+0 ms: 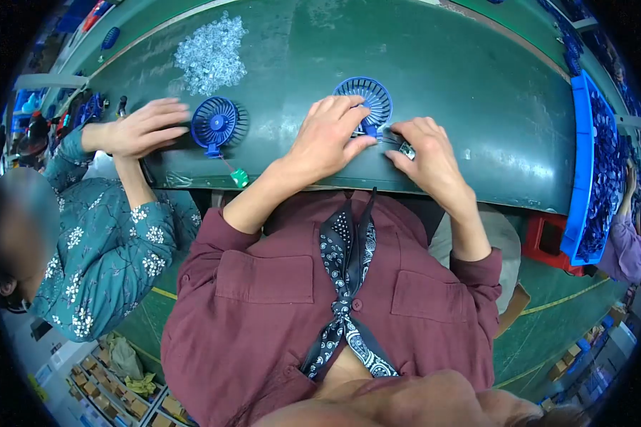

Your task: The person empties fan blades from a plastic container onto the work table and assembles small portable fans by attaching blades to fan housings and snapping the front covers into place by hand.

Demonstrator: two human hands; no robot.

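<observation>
A blue fan head [372,96] with a round slatted grille lies on the green table in front of me. My left hand [324,136] is closed on its lower left side, thumb and fingers near the neck. Just right of the neck, my right hand [429,151] pinches a small circuit board [407,150]. Thin wires run between the board and the fan's neck. My fingers partly cover the board and the lower part of the fan.
Left of me, a second blue fan head [214,122] is wired to a green board [240,177], near a co-worker's hand [147,128]. Small clear pieces [212,55] lie heaped behind it. A blue bin [584,142] of dark blue parts stands at the right edge.
</observation>
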